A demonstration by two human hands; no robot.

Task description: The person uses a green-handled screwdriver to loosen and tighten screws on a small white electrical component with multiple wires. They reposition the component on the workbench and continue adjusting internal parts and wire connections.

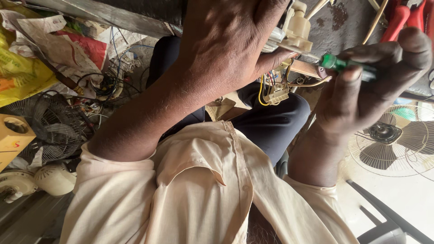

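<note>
My left hand (226,40) reaches up at the top centre and grips a cream plastic part (298,27) with metal fittings. Yellow, red and blue wires (262,88) hang from that part down to a small cream connector block (276,95). My right hand (375,81) is closed around a green-handled screwdriver (337,62). The tool's tip points left toward the cream part, just under my left thumb. My dark trousers (271,122) and cream shirt (203,190) fill the middle and bottom.
A wire fan guard (49,126) and tangled cables (106,86) lie at the left, beside a yellow bag (18,68) and newspaper. Cream fan housings (54,178) sit at the lower left. A fan with blades (393,140) is at the right, red-handled pliers (402,18) above it.
</note>
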